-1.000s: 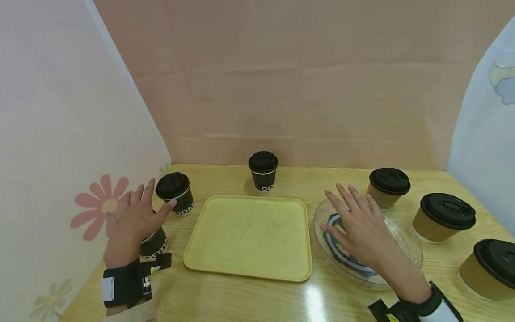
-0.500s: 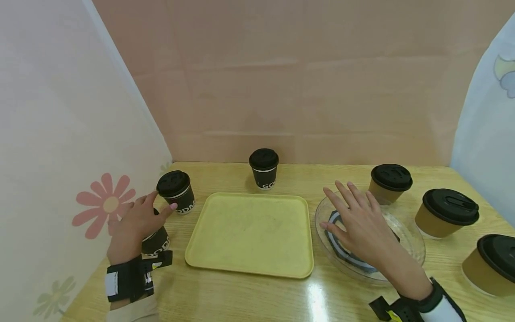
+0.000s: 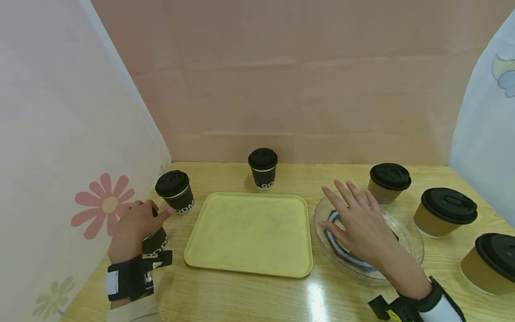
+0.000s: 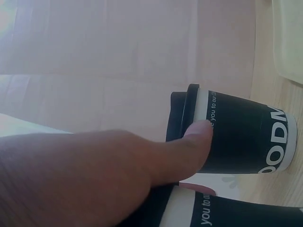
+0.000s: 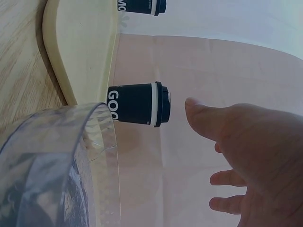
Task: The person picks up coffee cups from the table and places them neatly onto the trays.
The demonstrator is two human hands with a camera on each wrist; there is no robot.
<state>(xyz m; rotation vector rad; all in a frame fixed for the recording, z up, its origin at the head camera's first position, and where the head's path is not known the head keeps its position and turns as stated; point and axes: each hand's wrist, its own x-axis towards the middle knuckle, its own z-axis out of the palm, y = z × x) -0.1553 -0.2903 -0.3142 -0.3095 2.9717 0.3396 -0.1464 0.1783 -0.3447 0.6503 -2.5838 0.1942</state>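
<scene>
At the table's left, my left hand (image 3: 130, 232) curls its fingers over the lidded top of a black paper coffee cup (image 3: 154, 243), whose lid is mostly hidden under the hand. In the left wrist view the thumb lies along this coffee cup (image 4: 236, 213), overlapping a second black cup (image 3: 177, 192) just behind it. My right hand (image 3: 362, 223) hovers with spread fingers above a clear round bowl (image 3: 418, 255), holding nothing. Inside the bowl is something dark blue-grey with a pale stripe (image 3: 335, 248), partly covered by the hand.
A yellow tray (image 3: 249, 237) lies between the hands. Behind it stands another black cup (image 3: 263, 172). Three brown cups with black lids line the right: one at the back (image 3: 388, 179), one midway (image 3: 438, 219) and one in front (image 3: 487, 270). Fabric walls enclose the table.
My left hand has lowered onto the near black coffee cup, its raised fingers bending down over the top. The right hand keeps its place above the bowl.
</scene>
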